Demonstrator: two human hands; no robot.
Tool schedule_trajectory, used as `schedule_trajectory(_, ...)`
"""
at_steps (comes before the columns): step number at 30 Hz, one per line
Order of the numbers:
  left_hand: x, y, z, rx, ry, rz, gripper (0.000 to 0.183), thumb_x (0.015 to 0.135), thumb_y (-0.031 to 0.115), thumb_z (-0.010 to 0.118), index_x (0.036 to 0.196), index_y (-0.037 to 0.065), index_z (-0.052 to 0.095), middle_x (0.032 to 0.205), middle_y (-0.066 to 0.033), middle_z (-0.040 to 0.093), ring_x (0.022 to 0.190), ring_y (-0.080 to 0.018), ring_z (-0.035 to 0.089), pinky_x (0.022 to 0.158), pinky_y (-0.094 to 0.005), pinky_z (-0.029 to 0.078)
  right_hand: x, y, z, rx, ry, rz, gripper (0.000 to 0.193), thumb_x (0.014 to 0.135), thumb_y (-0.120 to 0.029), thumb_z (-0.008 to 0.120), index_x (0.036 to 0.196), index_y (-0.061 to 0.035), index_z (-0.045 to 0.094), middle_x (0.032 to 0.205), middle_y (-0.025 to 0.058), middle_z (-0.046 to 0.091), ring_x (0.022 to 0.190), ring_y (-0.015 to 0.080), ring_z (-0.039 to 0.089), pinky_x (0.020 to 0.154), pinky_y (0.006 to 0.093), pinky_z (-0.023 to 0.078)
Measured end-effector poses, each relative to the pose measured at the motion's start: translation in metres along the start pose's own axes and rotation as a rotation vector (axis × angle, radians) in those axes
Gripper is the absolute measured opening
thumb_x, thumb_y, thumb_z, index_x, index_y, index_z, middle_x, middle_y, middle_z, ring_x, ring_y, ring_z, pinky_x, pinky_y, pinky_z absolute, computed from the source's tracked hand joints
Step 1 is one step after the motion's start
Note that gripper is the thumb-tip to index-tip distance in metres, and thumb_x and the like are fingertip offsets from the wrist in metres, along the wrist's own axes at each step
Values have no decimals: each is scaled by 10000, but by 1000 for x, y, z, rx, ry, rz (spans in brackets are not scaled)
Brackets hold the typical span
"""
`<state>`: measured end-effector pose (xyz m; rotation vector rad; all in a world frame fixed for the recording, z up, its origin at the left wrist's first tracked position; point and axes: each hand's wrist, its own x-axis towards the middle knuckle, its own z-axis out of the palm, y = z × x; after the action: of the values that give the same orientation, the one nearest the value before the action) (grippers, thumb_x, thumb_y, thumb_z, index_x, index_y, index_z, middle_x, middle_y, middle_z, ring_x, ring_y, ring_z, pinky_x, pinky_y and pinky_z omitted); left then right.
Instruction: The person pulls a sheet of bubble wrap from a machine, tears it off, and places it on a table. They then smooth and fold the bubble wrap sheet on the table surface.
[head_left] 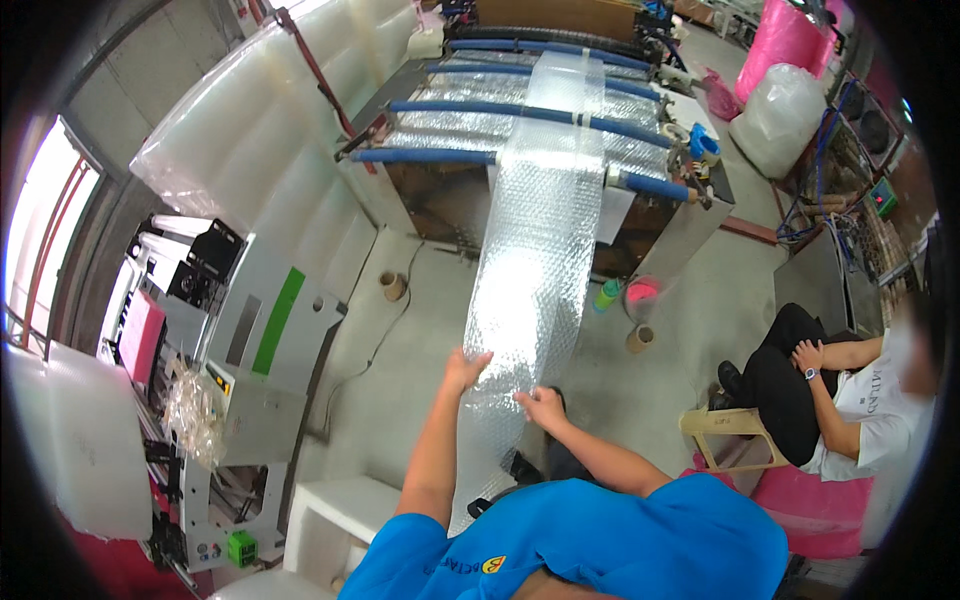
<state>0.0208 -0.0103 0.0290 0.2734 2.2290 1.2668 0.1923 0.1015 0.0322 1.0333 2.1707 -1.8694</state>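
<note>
A long strip of see-through bubble wrap (540,240) runs from a machine with blue rollers (440,107) down toward my body. My left hand (463,372) grips the strip's left edge, its thumb lying on top and the other fingers mostly hidden. On the right edge, slightly closer to me, my right hand (543,408) pinches the wrap between thumb and fingers. Between my hands the sheet is stretched and shiny. Below them its loose end hangs toward my legs, partly hidden by my blue shirt.
At right, a person (865,400) sits by a beige stool (735,437). A grey machine (270,330) stands at left. On the floor are cardboard tubes (640,338), a green bottle (607,294) and a cable (375,350). Large wrapped rolls (270,120) stand behind.
</note>
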Motion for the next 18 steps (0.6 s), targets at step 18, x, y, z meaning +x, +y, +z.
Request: schedule_trajectory(18, 35, -7, 12, 356, -173, -243, 806, 510, 526, 688, 974, -107, 502, 976, -229, 534, 917, -288, 533, 765, -341, 429, 103, 20, -86, 245, -41, 133, 185, 743, -205, 601, 814, -34, 587, 640, 31, 563, 520, 96, 504, 445, 221, 417)
